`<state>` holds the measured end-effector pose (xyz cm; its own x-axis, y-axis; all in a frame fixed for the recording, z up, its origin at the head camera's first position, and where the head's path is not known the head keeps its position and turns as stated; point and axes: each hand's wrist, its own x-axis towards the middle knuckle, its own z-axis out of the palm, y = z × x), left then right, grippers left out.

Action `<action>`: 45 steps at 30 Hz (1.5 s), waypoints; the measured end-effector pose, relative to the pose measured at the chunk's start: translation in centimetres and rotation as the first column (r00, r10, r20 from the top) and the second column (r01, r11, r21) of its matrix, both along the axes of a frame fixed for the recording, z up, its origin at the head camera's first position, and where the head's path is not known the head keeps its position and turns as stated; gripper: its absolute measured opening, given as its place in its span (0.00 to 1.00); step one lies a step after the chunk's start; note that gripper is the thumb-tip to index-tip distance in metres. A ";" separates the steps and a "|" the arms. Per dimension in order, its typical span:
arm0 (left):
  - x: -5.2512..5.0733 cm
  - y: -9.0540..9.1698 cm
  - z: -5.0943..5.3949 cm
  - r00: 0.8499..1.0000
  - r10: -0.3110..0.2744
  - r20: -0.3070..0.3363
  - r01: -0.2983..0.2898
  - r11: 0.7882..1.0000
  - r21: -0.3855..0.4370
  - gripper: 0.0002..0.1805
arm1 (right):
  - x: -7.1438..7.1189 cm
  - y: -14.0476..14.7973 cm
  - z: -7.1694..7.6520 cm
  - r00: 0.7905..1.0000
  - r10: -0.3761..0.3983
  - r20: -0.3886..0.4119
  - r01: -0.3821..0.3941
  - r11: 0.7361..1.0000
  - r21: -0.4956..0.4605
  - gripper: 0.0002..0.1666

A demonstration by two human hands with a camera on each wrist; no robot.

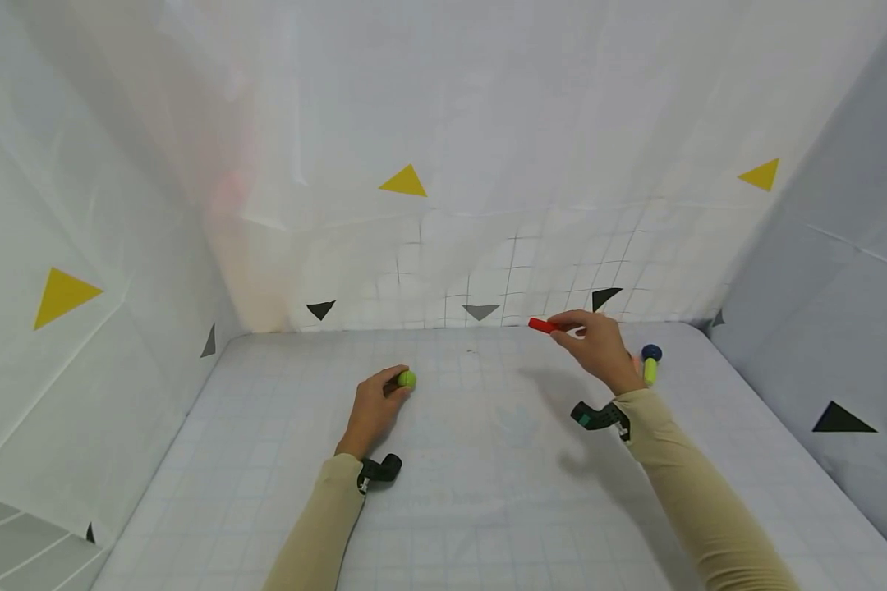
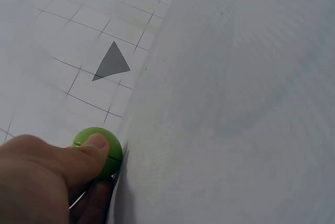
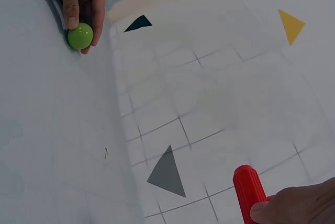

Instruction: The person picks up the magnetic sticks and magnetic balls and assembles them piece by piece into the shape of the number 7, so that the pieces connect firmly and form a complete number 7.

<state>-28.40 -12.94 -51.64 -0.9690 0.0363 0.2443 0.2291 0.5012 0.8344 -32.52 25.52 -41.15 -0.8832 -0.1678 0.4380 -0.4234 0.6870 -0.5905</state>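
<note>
Near the middle of the table, my left hand [image 1: 373, 408] pinches a small green ball [image 1: 407, 379] between thumb and fingers. A thin groove runs across the ball [image 2: 114, 155] in the left wrist view; it sits at or just above the tabletop. Farther right, my right hand [image 1: 594, 345] is raised above the table. Its thumb and fingers grip one end of a short red ribbed stick [image 1: 542, 326], whose other end points left. The right wrist view shows the stick's blunt end [image 3: 246, 179] free of the fingers.
Beyond the right wrist lies a dark blue round piece [image 1: 651, 353] touching a yellow-green stick [image 1: 650, 372]. A pinkish thing [image 1: 636, 363] beside them is mostly hidden by the wrist. White walls with triangle marks border the white table [image 1: 458, 509] at back and sides.
</note>
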 end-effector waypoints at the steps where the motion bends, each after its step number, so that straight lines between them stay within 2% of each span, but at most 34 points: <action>1: 0.0 0.0 0.0 1.000 0.000 -0.001 0.000 1.000 -0.002 0.23 | 0.0 -0.1 0.0 1.000 0.002 -0.006 -0.002 1.000 0.001 0.14; 24: -0.2 0.1 -0.3 1.000 0.015 0.025 -0.014 1.000 -0.006 0.23 | 0.5 -3.1 -0.3 0.998 0.050 0.026 -0.050 0.999 -0.019 0.14; 45: -0.3 -0.2 -0.2 1.000 0.011 -0.003 -0.011 1.000 0.006 0.23 | 0.7 -6.1 -1.6 0.992 0.115 0.059 -0.111 0.992 -0.068 0.13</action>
<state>-28.67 -13.10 -51.89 -0.9687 0.0236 0.2469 0.2255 0.4987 0.8370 -31.84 19.43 -42.77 -0.8861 -0.2409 0.3959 -0.4569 0.5968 -0.6596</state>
